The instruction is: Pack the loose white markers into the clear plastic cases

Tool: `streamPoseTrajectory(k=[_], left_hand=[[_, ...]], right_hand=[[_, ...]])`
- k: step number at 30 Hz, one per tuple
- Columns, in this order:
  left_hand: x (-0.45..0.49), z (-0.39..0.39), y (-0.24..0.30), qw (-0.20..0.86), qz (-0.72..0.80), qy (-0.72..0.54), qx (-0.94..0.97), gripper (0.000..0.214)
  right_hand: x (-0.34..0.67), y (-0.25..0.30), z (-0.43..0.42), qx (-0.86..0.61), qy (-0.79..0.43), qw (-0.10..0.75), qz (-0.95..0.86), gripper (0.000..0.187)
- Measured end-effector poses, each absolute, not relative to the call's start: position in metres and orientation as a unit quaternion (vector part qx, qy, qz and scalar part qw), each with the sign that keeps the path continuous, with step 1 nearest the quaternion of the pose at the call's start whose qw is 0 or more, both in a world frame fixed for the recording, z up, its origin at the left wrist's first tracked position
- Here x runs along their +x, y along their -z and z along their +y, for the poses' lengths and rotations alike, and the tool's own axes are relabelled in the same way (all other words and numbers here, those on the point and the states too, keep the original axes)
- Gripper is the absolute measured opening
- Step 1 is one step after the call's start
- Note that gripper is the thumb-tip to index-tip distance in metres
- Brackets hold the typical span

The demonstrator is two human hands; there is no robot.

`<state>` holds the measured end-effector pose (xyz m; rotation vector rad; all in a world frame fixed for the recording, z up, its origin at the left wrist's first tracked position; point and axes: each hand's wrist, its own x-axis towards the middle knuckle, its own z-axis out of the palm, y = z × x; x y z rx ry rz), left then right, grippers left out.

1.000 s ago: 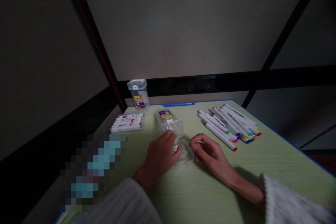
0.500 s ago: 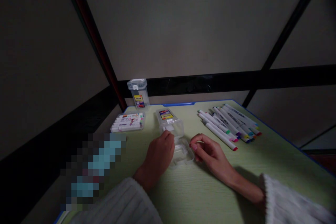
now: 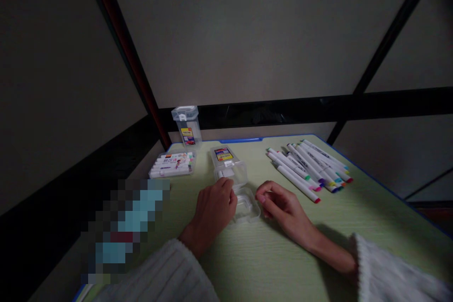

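A clear plastic marker box [image 3: 235, 170] lies on its side on the table, its lid [image 3: 250, 217] swung open toward me. My left hand [image 3: 215, 210] is closed at the left side of the box, where body and lid meet. Its fingertips are partly hidden behind the knuckles. Just right of the lid, my right hand [image 3: 283, 207] has its fingers curled and its thumb pressed to the forefinger. Whether anything small sits in that pinch cannot be made out. A yellow and blue label [image 3: 224, 153] shows on the box's upper face.
White markers with coloured ends [image 3: 307, 165] lie in a loose pile at the right. A flat pack of markers [image 3: 173, 164] is at the left. Behind it stands a closed clear box [image 3: 187, 127]. The pale green table [image 3: 269, 264] has a blue rim; a pixelated patch covers its left side.
My left hand has rolled slightly, turning more of its back upward at the box. The open lid has shifted a little to the left. My right hand stays nearly still.
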<state>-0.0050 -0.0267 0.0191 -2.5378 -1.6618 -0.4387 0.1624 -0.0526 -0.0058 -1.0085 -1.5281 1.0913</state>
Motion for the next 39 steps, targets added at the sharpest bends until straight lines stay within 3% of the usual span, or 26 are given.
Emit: streamPoseTrajectory(k=[9,14,19,24,30,39], left_hand=[[-0.005,-0.026,-0.020,0.026,-0.556,0.122,-0.822,0.027],[-0.006,-0.025,-0.021,0.023,-0.562,0.116,-0.819,0.031],[-0.007,-0.023,-0.018,0.023,-0.562,0.123,-0.818,0.028],[-0.009,-0.022,-0.016,0.029,-0.561,0.121,-0.818,0.027],[-0.009,-0.021,-0.015,0.029,-0.561,0.131,-0.817,0.023],[-0.008,-0.024,-0.018,0.048,-0.529,0.167,-0.830,0.018]], right_hand=[[0.162,0.005,-0.052,-0.424,-0.427,0.481,-0.637,0.023],[0.171,0.000,-0.046,-0.461,-0.286,0.454,-0.706,0.017],[0.195,-0.009,-0.033,-0.552,-0.043,0.286,-0.782,0.012],[0.215,-0.013,-0.024,-0.647,0.098,0.123,-0.746,0.013],[0.233,-0.015,-0.021,-0.688,0.148,0.058,-0.708,0.015],[0.241,-0.010,-0.018,-0.710,0.122,-0.002,-0.693,0.016]])
